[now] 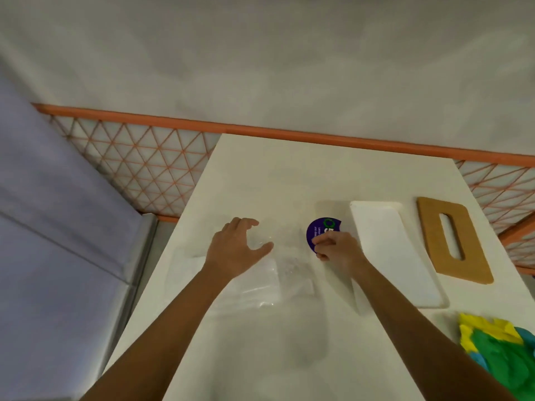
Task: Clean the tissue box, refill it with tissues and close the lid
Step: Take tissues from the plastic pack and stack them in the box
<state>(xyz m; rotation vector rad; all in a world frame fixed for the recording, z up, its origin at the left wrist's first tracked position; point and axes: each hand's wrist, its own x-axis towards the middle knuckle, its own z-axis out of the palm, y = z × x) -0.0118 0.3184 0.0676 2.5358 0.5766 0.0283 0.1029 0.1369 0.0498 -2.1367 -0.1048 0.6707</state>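
Observation:
A pack of tissues in clear plastic wrap (260, 282) lies on the white table (289, 169) in front of me. My left hand (237, 247) is spread over its far end with the fingers loosely arched, touching the wrap. At the pack's right end my right hand (338, 250) pinches the wrap at a round purple sticker (318, 230). The white tissue box (388, 250) lies open just right of my right hand. Its brown wooden lid (476, 256), with a long slot, lies flat further right.
A bunched yellow, green and blue cloth (498, 348) sits at the table's near right corner. An orange lattice railing (139, 163) runs behind the table, and a pale purple surface (43, 212) stands to the left.

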